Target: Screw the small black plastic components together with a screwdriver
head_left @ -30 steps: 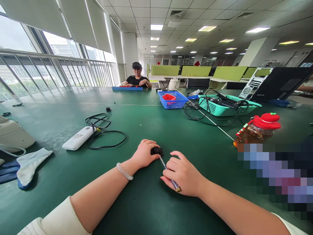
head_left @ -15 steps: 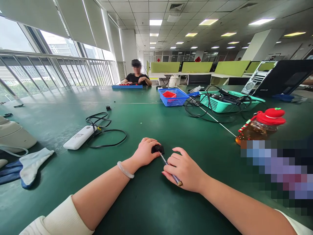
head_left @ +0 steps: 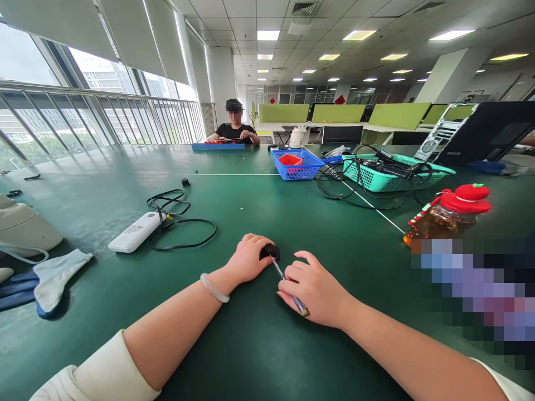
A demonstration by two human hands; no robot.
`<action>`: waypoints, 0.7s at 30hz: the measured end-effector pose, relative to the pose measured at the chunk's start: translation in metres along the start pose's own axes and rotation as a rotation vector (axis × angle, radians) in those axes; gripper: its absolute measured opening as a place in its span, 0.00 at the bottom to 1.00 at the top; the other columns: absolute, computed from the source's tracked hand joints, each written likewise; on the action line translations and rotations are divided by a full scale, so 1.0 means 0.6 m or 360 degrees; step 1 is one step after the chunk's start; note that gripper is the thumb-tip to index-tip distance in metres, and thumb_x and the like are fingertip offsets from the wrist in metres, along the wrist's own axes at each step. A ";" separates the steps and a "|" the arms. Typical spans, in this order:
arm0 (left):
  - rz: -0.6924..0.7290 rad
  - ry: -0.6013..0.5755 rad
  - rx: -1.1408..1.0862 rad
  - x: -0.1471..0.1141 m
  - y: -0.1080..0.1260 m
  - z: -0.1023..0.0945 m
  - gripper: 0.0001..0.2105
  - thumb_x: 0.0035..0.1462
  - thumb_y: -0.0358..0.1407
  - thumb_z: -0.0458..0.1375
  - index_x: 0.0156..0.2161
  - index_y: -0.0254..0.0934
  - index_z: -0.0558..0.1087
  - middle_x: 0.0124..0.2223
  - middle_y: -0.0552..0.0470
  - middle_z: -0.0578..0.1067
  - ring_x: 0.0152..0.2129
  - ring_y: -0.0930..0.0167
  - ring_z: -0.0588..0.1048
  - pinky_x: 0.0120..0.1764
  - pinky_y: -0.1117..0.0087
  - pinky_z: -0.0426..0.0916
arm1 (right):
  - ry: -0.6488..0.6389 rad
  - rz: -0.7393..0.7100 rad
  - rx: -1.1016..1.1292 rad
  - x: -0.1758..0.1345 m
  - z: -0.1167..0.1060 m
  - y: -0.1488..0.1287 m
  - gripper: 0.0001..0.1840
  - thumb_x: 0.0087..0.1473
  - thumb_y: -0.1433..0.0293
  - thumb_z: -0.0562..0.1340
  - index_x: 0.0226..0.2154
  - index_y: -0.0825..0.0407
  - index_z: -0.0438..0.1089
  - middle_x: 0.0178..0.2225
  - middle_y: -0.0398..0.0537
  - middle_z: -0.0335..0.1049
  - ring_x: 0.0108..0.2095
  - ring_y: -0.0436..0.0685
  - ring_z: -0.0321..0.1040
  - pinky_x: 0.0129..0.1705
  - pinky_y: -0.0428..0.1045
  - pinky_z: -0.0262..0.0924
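Observation:
My left hand (head_left: 251,257), with a pale bangle (head_left: 214,288) on its wrist, pinches a small black block-like part (head_left: 270,252) against the green table. Fingers cover its left side, and its kind cannot be made out. In my right hand (head_left: 315,285) is a slim screwdriver (head_left: 298,303), gripped between thumb and fingers with the index finger raised. Its thin metal shaft slants up and left, and the tip meets or nearly meets the near edge of the black part.
A white power bank (head_left: 136,232) with a looped black cable lies left, beyond blue-white gloves (head_left: 56,278). Blue (head_left: 296,167) and teal (head_left: 363,175) baskets stand ahead right. A red-lidded bottle (head_left: 449,214) is at right. Another person (head_left: 234,125) sits across the table.
Both hands keep their grips, with only a very slight shift of the black part and screwdriver. The person across the table has moved their hands a little.

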State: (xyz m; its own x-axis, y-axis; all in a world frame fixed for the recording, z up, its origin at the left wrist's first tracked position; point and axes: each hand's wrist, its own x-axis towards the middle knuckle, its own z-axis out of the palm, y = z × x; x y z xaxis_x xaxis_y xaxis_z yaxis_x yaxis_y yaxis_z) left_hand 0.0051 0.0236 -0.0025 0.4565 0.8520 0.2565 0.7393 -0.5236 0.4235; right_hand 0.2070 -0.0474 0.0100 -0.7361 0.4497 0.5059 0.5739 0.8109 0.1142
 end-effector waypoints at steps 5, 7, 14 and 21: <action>-0.0012 -0.0028 0.0007 0.000 0.002 -0.001 0.15 0.55 0.36 0.62 0.49 0.42 0.72 0.52 0.52 0.76 0.53 0.59 0.66 0.57 0.55 0.61 | 0.0041 0.0042 0.0031 0.001 -0.004 0.001 0.11 0.60 0.71 0.57 0.26 0.50 0.67 0.25 0.40 0.62 0.28 0.51 0.57 0.57 0.56 0.47; -0.0016 -0.0031 -0.0002 0.000 0.002 -0.002 0.15 0.55 0.36 0.62 0.49 0.42 0.72 0.52 0.52 0.76 0.53 0.59 0.66 0.57 0.55 0.61 | 0.0051 0.0059 0.0035 0.002 -0.006 0.000 0.12 0.60 0.71 0.56 0.25 0.50 0.67 0.25 0.40 0.62 0.28 0.52 0.57 0.56 0.56 0.47; -0.0004 -0.0027 -0.0012 0.001 0.000 -0.001 0.15 0.55 0.35 0.62 0.49 0.42 0.73 0.52 0.52 0.76 0.53 0.59 0.66 0.57 0.56 0.61 | 0.0046 0.0087 0.0061 0.002 -0.006 -0.001 0.12 0.61 0.70 0.57 0.26 0.50 0.68 0.25 0.41 0.63 0.28 0.52 0.57 0.57 0.57 0.47; -0.0004 -0.0008 -0.0025 0.002 -0.002 0.001 0.14 0.56 0.37 0.61 0.48 0.41 0.73 0.51 0.51 0.77 0.52 0.59 0.66 0.57 0.55 0.62 | 0.0026 0.0127 0.0088 0.001 -0.007 -0.001 0.11 0.61 0.70 0.57 0.27 0.50 0.69 0.25 0.41 0.63 0.28 0.52 0.57 0.56 0.57 0.47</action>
State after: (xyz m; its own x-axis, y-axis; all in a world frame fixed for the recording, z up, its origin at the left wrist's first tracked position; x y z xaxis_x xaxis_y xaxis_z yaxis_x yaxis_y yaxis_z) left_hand 0.0050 0.0250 -0.0029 0.4571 0.8534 0.2507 0.7327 -0.5211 0.4378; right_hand 0.2074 -0.0491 0.0137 -0.6823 0.5080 0.5257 0.6097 0.7922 0.0258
